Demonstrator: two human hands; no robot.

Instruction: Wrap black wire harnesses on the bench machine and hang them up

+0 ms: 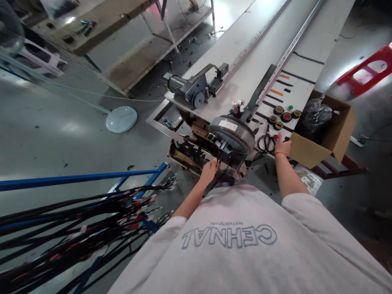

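Note:
My left hand [209,169] is closed at the front edge of the machine, beside a thin plate, and what its fingers hold is hidden. My right hand [282,148] is over the bench's near right part with curled fingers. Something small and dark shows at its fingertips, too small to name. Black-handled scissors [267,143] lie just left of that hand, by several rolls of tape [278,110]. Between my hands is a round grey drum [234,132] with a white label. A grey motor [183,87] is mounted behind it to the left.
An open cardboard box [321,151] with plastic bags stands at the right of the white bench [260,53]. Cable bundles [92,232] hang on a blue rack [76,178] at the lower left. A wooden table [101,28] and a red barrier [367,67] stand farther off.

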